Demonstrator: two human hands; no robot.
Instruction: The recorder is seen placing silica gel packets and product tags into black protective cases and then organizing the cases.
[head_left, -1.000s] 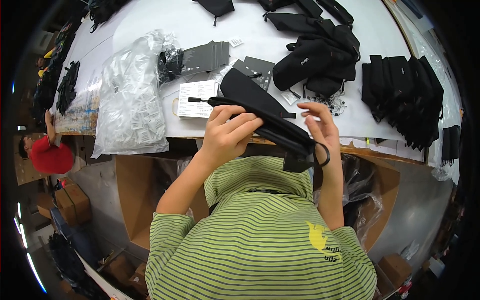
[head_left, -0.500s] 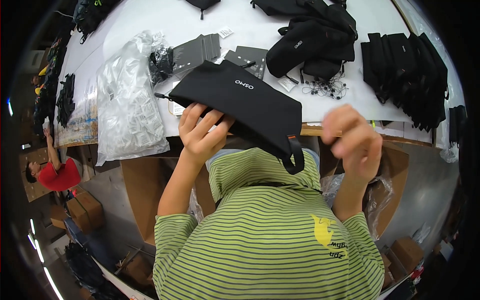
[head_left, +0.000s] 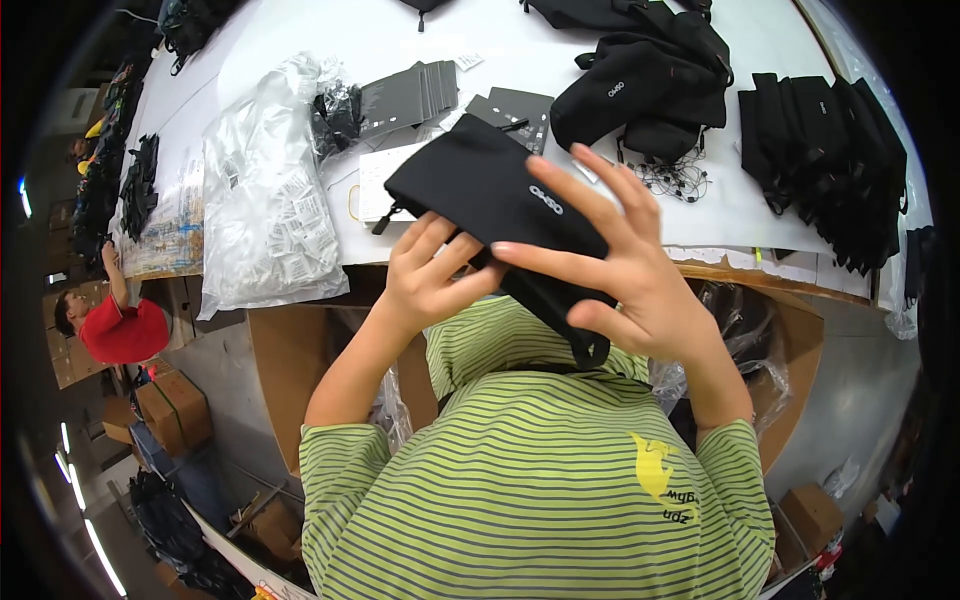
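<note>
Since half a second ago we have brought our right hand [head_left: 640, 270] back onto the black pouch [head_left: 505, 205], fingers spread flat over it, while our left hand [head_left: 430, 275] pinches its near edge from below. We hold the pouch above the desk [head_left: 300, 60] edge. Judging by the finished black pouches [head_left: 830, 150] stacked at right and the loose heap [head_left: 645, 80] ahead, we seem midway through the batch.

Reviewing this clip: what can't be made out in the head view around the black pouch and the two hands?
- Black pouch: its near end is covered by the right hand and the left hand.
- Inside of the pouch: hidden by its fabric.
- Clear plastic bag: the small packets inside are too small to identify.
- Stack of black pouches: bent at the fisheye rim, so it can't be counted.
</note>
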